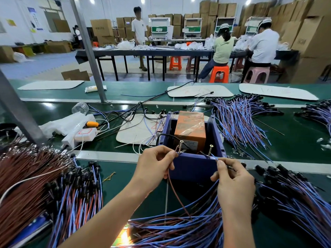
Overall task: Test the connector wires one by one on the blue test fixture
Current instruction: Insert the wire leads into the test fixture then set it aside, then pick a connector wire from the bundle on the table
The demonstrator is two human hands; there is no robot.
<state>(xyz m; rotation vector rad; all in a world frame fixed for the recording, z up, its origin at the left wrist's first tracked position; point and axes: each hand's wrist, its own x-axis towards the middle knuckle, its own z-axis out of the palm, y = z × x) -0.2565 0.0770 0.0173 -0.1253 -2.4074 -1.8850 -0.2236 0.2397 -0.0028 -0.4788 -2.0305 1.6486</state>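
The blue test fixture [193, 165] is an open blue box on the green belt, with an orange block [190, 129] inside and two upright screws [180, 145] on its near rim. My left hand [154, 165] pinches the brown lead [176, 196] of one connector wire and holds its tip against the left screw. My right hand [232, 181] pinches the blue lead [214, 157] of the wire, and its tip reaches toward the right screw [210, 149]. Below my hands lies a heap of blue and brown wires [179, 230].
Bundles of connector wires lie at the left [59, 190], the right [293, 199] and the far right [240, 119] of the belt. A white power strip [84, 134], plastic bags and loose cables sit left of the fixture. People work at a table behind.
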